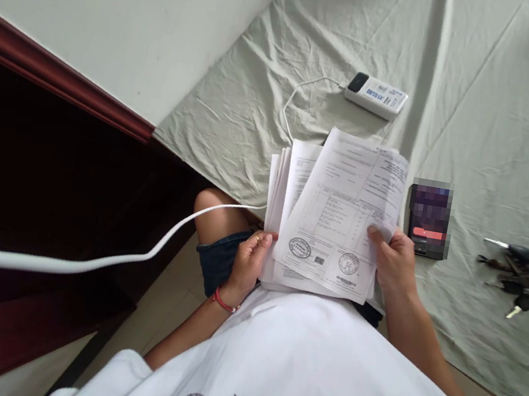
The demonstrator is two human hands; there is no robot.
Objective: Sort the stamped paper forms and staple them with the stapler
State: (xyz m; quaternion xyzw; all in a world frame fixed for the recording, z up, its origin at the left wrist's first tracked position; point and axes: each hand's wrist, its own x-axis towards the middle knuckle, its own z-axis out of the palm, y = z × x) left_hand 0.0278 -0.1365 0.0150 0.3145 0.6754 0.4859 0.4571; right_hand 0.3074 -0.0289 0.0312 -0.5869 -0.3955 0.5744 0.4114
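Observation:
Several printed sheets are spread in a loose stack over my lap. Uppermost is a stamped document point(344, 205) with a table, two round stamps and a barcode. My right hand point(393, 260) is closed on its right edge, thumb on top and fingers underneath. At the left, my left hand point(251, 260) pinches the lower edge of the other papers point(279, 187), which fan out beneath the top sheet. A ring and a red bracelet point(225, 302) are on that hand and wrist. The text is too small to read.
A white power bank point(376, 96) lies beyond the papers on the pale green sheet point(499, 129), with a white cable point(154, 250) running to the left. Right of my hand are a phone point(428, 218) and a bunch of keys point(513, 270). Dark red wood point(50, 81) borders the left side.

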